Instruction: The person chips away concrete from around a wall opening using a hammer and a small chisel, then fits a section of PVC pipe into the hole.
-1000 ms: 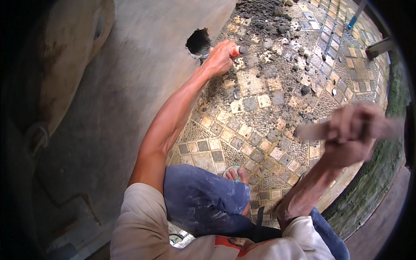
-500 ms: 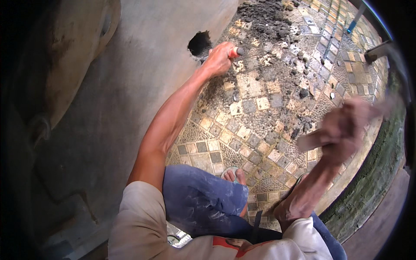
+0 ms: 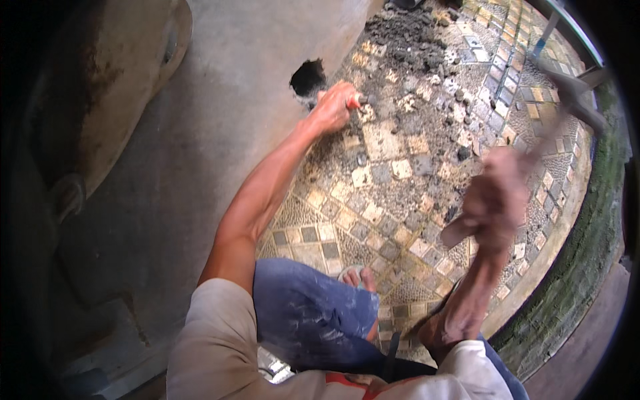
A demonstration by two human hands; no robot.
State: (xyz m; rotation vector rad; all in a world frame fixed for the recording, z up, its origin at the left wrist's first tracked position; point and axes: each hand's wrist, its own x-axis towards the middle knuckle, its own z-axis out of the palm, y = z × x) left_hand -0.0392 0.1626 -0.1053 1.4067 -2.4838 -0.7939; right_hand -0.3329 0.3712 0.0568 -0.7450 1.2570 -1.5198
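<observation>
My left hand [image 3: 332,110] is closed around the orange-red grip of a chisel [image 3: 355,101], whose dark butt end points right. The chisel's tip is hidden behind the hand, beside a dark ragged hole [image 3: 308,78] in the grey wall [image 3: 247,73]. Out to the right, my right hand [image 3: 497,197] grips a hammer [image 3: 579,100] by its handle. Motion smears both that hand and the hammer; its dark head is raised up and to the right, well apart from the chisel.
Grey rubble [image 3: 407,37] lies heaped on the patterned tile floor [image 3: 387,140], with crumbs scattered below. A mossy curved ledge [image 3: 567,313] borders the floor on the right. Metal posts [image 3: 550,30] stand at the upper right, and a brown-stained panel [image 3: 127,73] at the upper left.
My right hand has moved left and slightly down with the hammer, whose head now shows at the upper right. My left hand and the chisel have shifted slightly down and left.
</observation>
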